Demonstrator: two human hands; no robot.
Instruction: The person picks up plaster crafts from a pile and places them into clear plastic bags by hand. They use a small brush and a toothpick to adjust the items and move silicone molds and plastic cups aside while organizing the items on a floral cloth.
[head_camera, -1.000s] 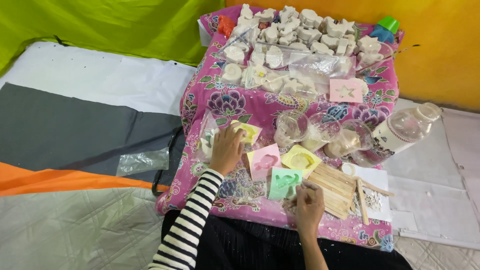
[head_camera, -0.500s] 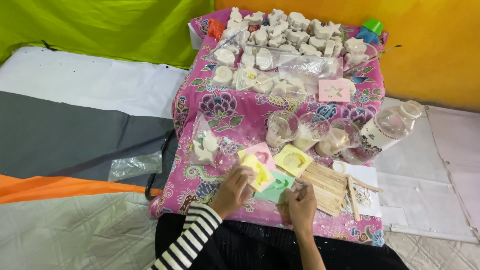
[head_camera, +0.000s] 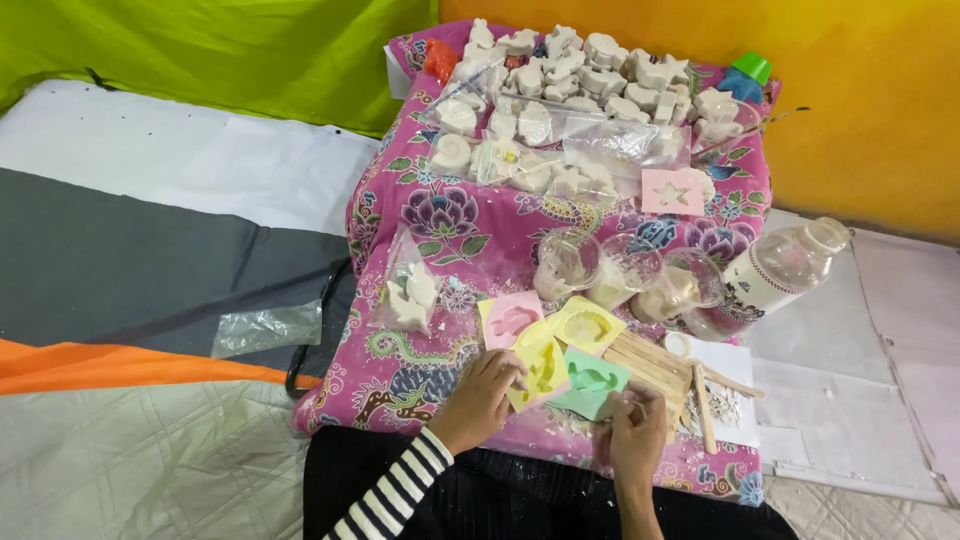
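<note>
Two hands work apart: my left hand (head_camera: 487, 395) grips the yellow mould (head_camera: 541, 362); my right hand (head_camera: 634, 432), beside it, pinches a wooden stick (head_camera: 622, 402); demoulding needs gentle prying.

Soft, even light is falling from above, keeping the scene bright and the colours strong — the yellow wall (head_camera: 880, 90) and green cloth (head_camera: 220, 50) are glowing without glare. Shadows are staying faint, showing only as a thin dark edge under the patterned table cover (head_camera: 400, 230). The clear plastic bags (head_camera: 620, 145) and cups (head_camera: 625, 265) are catching mild reflections. Detail is softening slightly on the small white casts (head_camera: 590, 60), and straight lines are bending a little toward the frame edges — a wide-lens effect.
</note>
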